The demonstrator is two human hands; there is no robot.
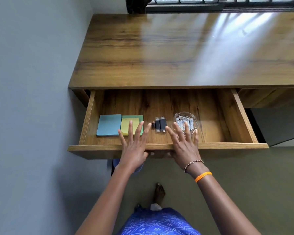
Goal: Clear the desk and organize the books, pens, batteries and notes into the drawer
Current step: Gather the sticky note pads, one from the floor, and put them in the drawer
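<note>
Both hands, left hand [134, 143] and right hand [183, 141], rest on the front edge of the open drawer [210, 145], fingers spread and straight. Inside it lie the notes [109, 124] and batteries [185, 123]. I think it should be pushed slowly and evenly, so the glass dish [178, 115] does not slide.

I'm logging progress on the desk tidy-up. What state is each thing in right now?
Drawer: pulled open.
Blue note pad: flat in drawer, far left.
Yellow note pad: atop green pad.
USB sticks: lying side by side, mid-drawer.
Glass dish: upright, holding batteries.
Left hand: open, over front edge.
Right hand: open, over front edge.
Desktop: bare where visible.
</note>
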